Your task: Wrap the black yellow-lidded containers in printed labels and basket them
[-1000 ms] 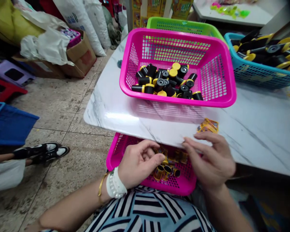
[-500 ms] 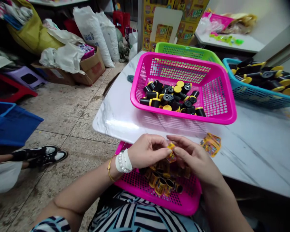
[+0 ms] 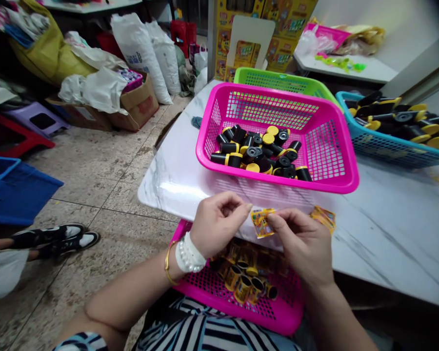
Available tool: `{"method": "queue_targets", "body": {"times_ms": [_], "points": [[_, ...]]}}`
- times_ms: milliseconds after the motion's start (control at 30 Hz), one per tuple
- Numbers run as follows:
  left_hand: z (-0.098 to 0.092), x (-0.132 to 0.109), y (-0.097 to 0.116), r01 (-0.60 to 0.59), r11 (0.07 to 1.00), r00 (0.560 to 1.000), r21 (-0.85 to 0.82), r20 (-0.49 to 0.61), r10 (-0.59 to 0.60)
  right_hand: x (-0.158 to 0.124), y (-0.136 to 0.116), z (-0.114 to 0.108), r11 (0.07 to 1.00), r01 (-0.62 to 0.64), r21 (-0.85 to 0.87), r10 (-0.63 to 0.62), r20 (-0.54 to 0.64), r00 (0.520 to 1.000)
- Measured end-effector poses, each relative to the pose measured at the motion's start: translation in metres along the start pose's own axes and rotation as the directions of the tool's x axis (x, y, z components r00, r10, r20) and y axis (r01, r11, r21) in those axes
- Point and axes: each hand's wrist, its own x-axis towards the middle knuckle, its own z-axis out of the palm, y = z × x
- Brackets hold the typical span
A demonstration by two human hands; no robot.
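My right hand (image 3: pixel 302 243) pinches a small yellow printed sticker (image 3: pixel 261 222) at the edge of the white marble table (image 3: pixel 380 229). My left hand (image 3: pixel 217 222), with a pearl bracelet at the wrist, is curled closed just left of the sticker, fingertips near its left edge. Below both hands a pink basket on my lap (image 3: pixel 212 292) holds several labelled small canisters (image 3: pixel 245 287). On the table stands a larger pink basket (image 3: pixel 332 180) with several black and yellow canisters (image 3: pixel 259 153). A small pile of stickers (image 3: pixel 324 217) lies on the table to the right.
A green basket (image 3: pixel 278 78) sits behind the pink one, a blue basket (image 3: pixel 388 146) of black and yellow parts at the right. On the tiled floor to the left are a blue crate (image 3: pixel 14 190), another person's shoes (image 3: pixel 54 236), boxes and sacks.
The hands rose from the lap basket to the table edge. The right hand picked up a sticker, and the two hands have now drawn slightly apart with it spread flat.
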Motion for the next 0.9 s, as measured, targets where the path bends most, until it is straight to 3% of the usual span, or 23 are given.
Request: {"method": "queue_targets", "body": {"times_ms": [67,200,300,433,600,733,833,900], "points": [[0.004,-0.012,0.001,0.048,0.997,0.998,-0.061,-0.035,-0.05,-0.005,0.0,0.006,1.0,0.031,0.0,-0.03,-0.128,0.991],[0.014,-0.034,-0.007,0.109,0.986,0.991,-0.126,-0.069,-0.119,-0.014,0.002,0.015,0.998,0.05,0.028,-0.042,-0.235,0.971],[0.017,-0.037,-0.013,0.133,0.97,0.981,-0.204,-0.111,-0.158,-0.019,0.002,0.017,0.995,0.096,0.029,-0.085,-0.265,0.96],[0.018,-0.033,-0.013,0.148,0.952,0.982,-0.268,-0.078,-0.175,-0.024,0.003,0.02,0.971,0.236,-0.034,-0.237,-0.258,0.937],[0.013,-0.03,-0.012,0.264,0.903,0.96,-0.339,0.004,-0.279,-0.026,0.002,0.026,0.935,0.351,-0.055,-0.354,-0.09,0.931],[0.002,-0.027,-0.014,0.269,0.912,0.956,-0.31,-0.03,-0.292,-0.019,-0.006,0.023,0.912,0.398,-0.098,-0.391,0.081,0.917],[-0.006,-0.025,-0.014,0.217,0.944,0.967,-0.247,-0.079,-0.243,0.004,-0.015,0.005,0.844,0.496,-0.202,-0.466,0.181,0.866],[-0.009,-0.024,-0.013,0.256,0.937,0.96,-0.239,-0.055,-0.276,0.034,-0.02,-0.017,0.766,0.549,-0.335,-0.516,0.187,0.836]]}}
